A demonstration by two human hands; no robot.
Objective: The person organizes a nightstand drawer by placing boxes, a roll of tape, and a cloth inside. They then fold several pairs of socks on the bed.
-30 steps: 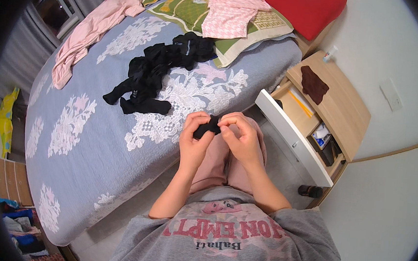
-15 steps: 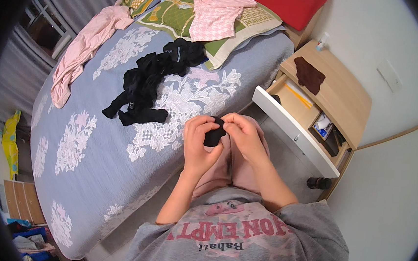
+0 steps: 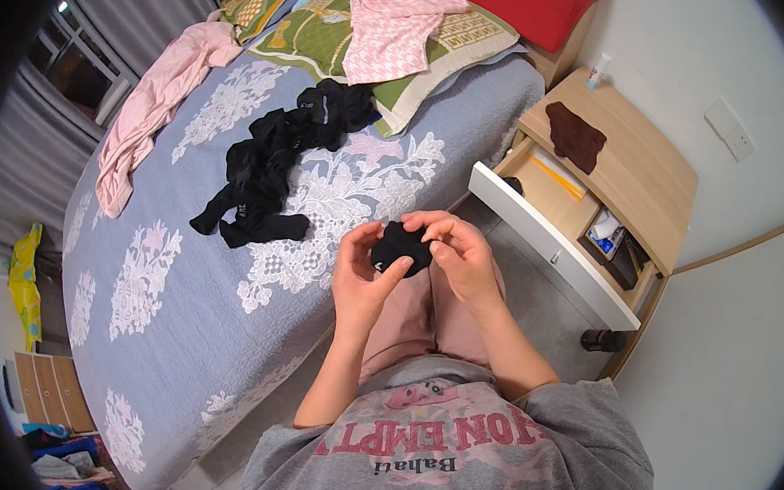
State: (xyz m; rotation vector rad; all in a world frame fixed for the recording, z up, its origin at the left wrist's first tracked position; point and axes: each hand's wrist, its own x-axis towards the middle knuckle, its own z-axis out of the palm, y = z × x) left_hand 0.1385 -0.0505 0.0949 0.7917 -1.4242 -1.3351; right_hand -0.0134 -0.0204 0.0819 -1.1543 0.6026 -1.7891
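Sock bundle (image 3: 401,247): small, black, held in front of the person's lap, over the edge of the bed (image 3: 174,320), between both hands.

Head view. The left hand (image 3: 362,279) cups the bundle from below and from the left, thumb up along its side, fingers curled partly closed on it. The right hand (image 3: 460,255) grips it from the right and over the top, fingers bent, tips pressing into the fabric. Both hands are closed on the one item. By my reading the step in hand is rolling or tucking the sock into a tight ball; it looks near finished, as the item is already compact. The next move would call for one hand to keep a firm pinch so the roll does not spring open while the other lets go.

Containers. The drawer (image 3: 548,248) of the nightstand (image 3: 629,162) is pulled open just right of the hands. It holds a yellow-orange strip, a small dark item at its far end, and boxes and a dark flat object at its near end; details too small to tell. A brown cloth (image 3: 576,135) lies on the nightstand top.

On the bed, a pile of black garments (image 3: 274,167) lies well apart from the hands. Pink clothing (image 3: 159,102) lies further off.
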